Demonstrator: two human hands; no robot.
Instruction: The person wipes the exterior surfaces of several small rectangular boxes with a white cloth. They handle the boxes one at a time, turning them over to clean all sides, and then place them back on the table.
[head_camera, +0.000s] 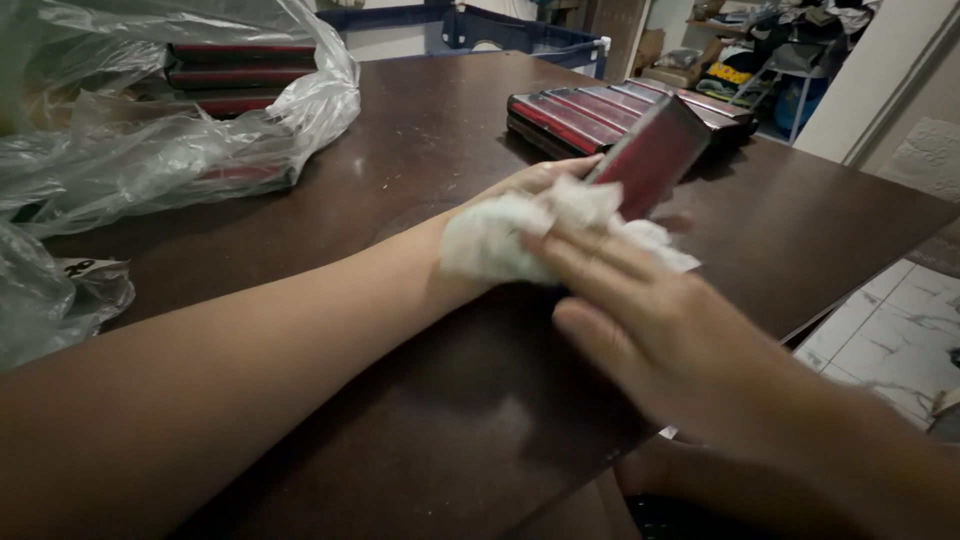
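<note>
Right now the right hand presses a white cloth with flat, open fingers against the red box, and the left hand, partly hidden behind the cloth, is closed around that box, holding it tilted just above the brown table. To wipe well, I think it helps to hold the box tight and rub softly. Behind the box lies a row of more red boxes, and far to its left is a clear plastic bag.

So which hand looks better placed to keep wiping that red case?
Probably the right hand: its fingers press the white cloth against the red case, while the left hand seems to steady it underneath.
</note>
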